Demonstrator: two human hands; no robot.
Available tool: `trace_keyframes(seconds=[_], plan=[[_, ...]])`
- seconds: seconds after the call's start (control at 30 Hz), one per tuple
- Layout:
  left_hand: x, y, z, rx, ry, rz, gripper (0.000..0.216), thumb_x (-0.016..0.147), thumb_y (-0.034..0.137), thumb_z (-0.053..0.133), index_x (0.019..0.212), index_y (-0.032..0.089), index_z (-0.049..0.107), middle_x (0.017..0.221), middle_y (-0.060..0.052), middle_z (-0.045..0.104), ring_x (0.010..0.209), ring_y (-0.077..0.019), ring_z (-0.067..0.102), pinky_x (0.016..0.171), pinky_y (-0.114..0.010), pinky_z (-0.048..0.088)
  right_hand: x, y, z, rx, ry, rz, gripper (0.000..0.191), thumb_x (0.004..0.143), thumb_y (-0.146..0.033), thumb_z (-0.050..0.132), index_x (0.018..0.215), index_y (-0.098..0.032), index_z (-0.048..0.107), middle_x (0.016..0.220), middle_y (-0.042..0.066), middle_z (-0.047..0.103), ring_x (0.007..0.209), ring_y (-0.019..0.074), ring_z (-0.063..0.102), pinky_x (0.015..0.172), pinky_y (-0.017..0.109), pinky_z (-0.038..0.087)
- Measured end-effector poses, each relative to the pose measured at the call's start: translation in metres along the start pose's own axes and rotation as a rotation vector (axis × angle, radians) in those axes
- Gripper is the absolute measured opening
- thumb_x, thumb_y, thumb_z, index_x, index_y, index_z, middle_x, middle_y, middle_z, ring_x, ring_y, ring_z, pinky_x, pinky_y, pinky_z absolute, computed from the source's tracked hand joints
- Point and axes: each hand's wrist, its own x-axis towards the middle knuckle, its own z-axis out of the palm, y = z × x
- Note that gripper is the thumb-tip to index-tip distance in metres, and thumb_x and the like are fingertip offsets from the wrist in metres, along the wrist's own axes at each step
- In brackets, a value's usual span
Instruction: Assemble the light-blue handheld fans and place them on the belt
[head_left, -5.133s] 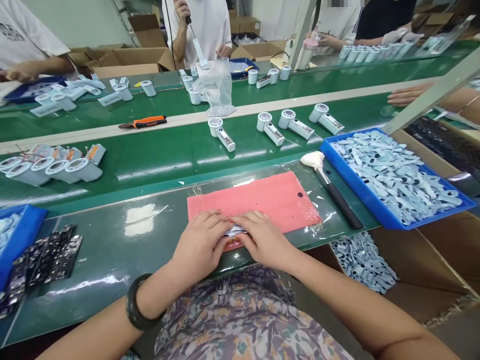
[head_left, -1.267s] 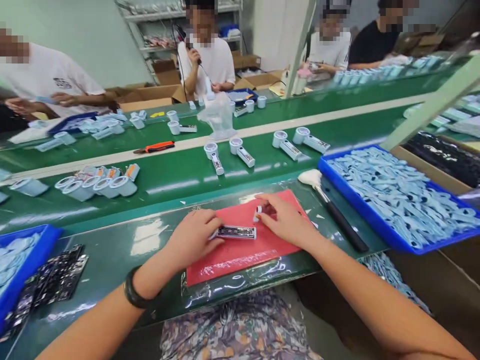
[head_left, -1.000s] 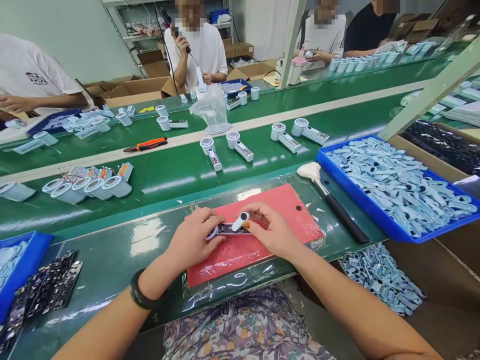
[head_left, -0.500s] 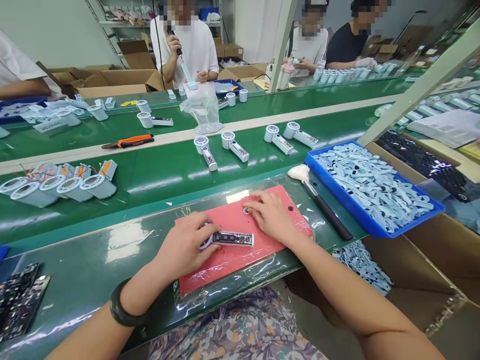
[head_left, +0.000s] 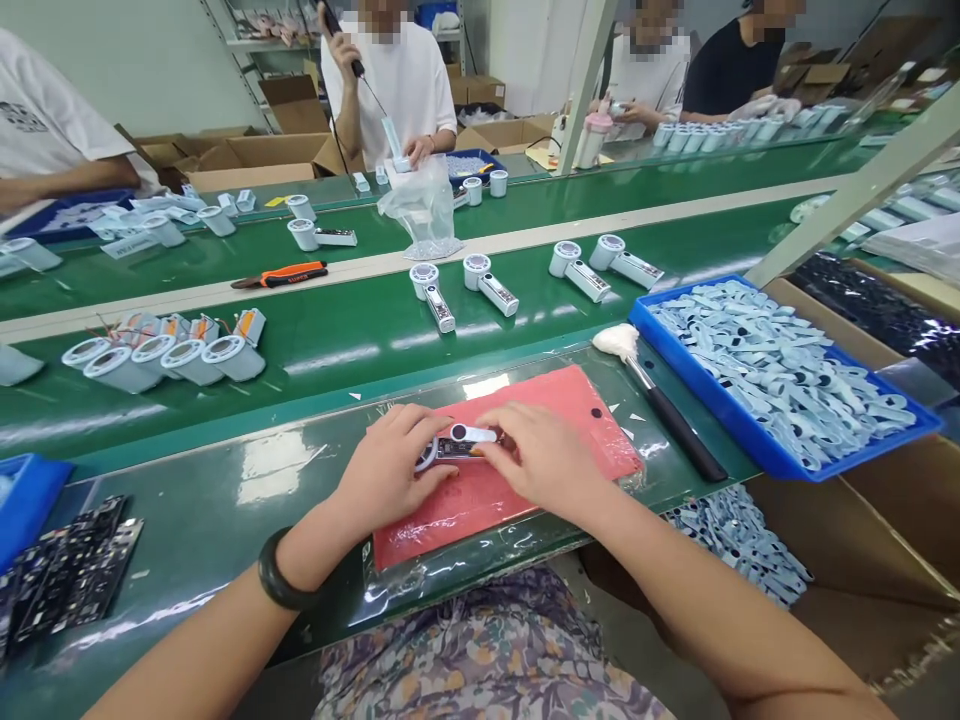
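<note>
On a red mat (head_left: 420,525) lies a small handheld fan body (head_left: 459,449), its round white head to the left and the circuit board bare in its handle. My left hand (head_left: 386,470) is closed around the head, thumb on the near side. My right hand (head_left: 547,450) pinches a pale cover strip (head_left: 474,434) with a black dot at its left end. The strip sits over the handle, slightly tilted; whether it touches is unclear. Right of the mat rests a hammer-like tool (head_left: 679,430) with a white wrapped head and black handle.
A blue tray (head_left: 874,446) of pale blue strips stands at right, above an open carton (head_left: 847,570). Several fan bodies (head_left: 431,290) lie on the green conveyor (head_left: 337,345), with orange-handled pliers (head_left: 296,273) beyond. Circuit boards (head_left: 75,570) are at left. Co-workers sit opposite.
My right hand has moved left from the mat and now holds the cover strip over the fan handle. My left hand stays on the fan head. The camera view has shifted slightly.
</note>
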Motion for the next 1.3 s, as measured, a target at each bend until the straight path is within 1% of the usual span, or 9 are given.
trace_keyframes(seconds=[0.2,0.43,0.5,0.57,0.67,0.73,0.87,1.0,1.3], plan=[[0.001,0.007,-0.003,-0.169,0.069,0.045,0.017,0.099,0.025,0.054,0.112,0.021,0.064,0.113,-0.008,0.068,0.104,-0.0245,0.062,0.09,-0.042,0.051,0.005,-0.009,0.009,-0.107,-0.107,-0.01,0.011,0.097,-0.025,0.066,0.103,-0.018,0.073,0.094,0.006,0.069,0.088,0.0228,0.064,0.074,0.035,0.049],[0.007,0.013,-0.002,-0.241,0.054,-0.088,0.01,0.093,0.017,0.058,0.095,0.021,0.067,0.095,-0.003,0.069,0.09,-0.0208,0.062,0.078,-0.035,0.05,-0.002,0.009,0.026,0.314,-0.008,0.047,0.017,0.098,-0.013,0.058,0.1,-0.021,0.073,0.104,0.004,0.071,0.1,0.0197,0.065,0.091,0.037,0.052],[0.006,0.014,-0.004,-0.232,0.041,-0.092,0.01,0.092,0.015,0.059,0.093,0.021,0.067,0.095,-0.002,0.069,0.089,-0.0203,0.062,0.077,-0.034,0.05,-0.003,0.015,0.031,0.429,-0.029,0.108,0.022,0.098,-0.014,0.059,0.113,-0.023,0.072,0.111,0.005,0.073,0.105,0.02,0.066,0.096,0.039,0.052],[0.002,0.018,-0.006,-0.199,0.043,-0.047,0.009,0.093,0.014,0.059,0.094,0.021,0.066,0.098,-0.003,0.069,0.094,-0.0213,0.064,0.079,-0.034,0.052,-0.004,0.02,0.03,0.467,-0.089,0.14,0.044,0.096,-0.019,0.063,0.139,-0.023,0.059,0.125,0.008,0.07,0.114,0.0221,0.066,0.102,0.043,0.052],[-0.012,0.03,-0.005,-0.093,0.061,0.045,0.007,0.097,0.02,0.059,0.102,0.02,0.064,0.106,-0.007,0.07,0.1,-0.0239,0.065,0.086,-0.039,0.054,-0.007,0.02,0.021,0.33,-0.263,0.052,0.065,0.091,-0.025,0.071,0.152,-0.022,0.048,0.136,0.012,0.065,0.125,0.0281,0.06,0.109,0.051,0.047],[-0.021,0.038,-0.001,0.007,0.076,0.068,0.016,0.1,0.023,0.055,0.113,0.019,0.062,0.113,-0.009,0.07,0.103,-0.0265,0.065,0.091,-0.045,0.054,-0.01,0.016,0.016,0.21,-0.338,-0.041,0.055,0.092,-0.024,0.07,0.145,-0.02,0.056,0.135,0.013,0.065,0.128,0.0302,0.056,0.112,0.053,0.043],[-0.027,0.046,0.009,0.099,0.079,0.013,0.022,0.1,0.02,0.051,0.12,0.018,0.062,0.12,-0.01,0.071,0.117,-0.033,0.063,0.097,-0.054,0.053,-0.015,0.008,0.018,0.14,-0.294,-0.086,0.041,0.097,-0.019,0.06,0.138,-0.016,0.061,0.126,0.013,0.067,0.119,0.028,0.058,0.106,0.05,0.046],[-0.024,0.045,0.012,0.066,0.087,-0.031,0.017,0.098,0.019,0.055,0.111,0.019,0.066,0.113,-0.009,0.073,0.107,-0.0295,0.066,0.092,-0.05,0.056,-0.016,0.008,0.025,0.117,-0.27,-0.06,0.037,0.098,-0.018,0.057,0.135,-0.018,0.062,0.124,0.012,0.066,0.117,0.0279,0.058,0.104,0.049,0.046],[-0.025,0.046,0.01,0.109,0.076,0.011,0.022,0.096,0.016,0.052,0.114,0.018,0.066,0.115,-0.01,0.072,0.11,-0.0287,0.065,0.095,-0.049,0.054,-0.02,0.007,0.032,-0.007,-0.249,-0.107,0.036,0.099,-0.022,0.056,0.133,-0.015,0.06,0.123,0.013,0.065,0.113,0.0304,0.056,0.098,0.049,0.046]])
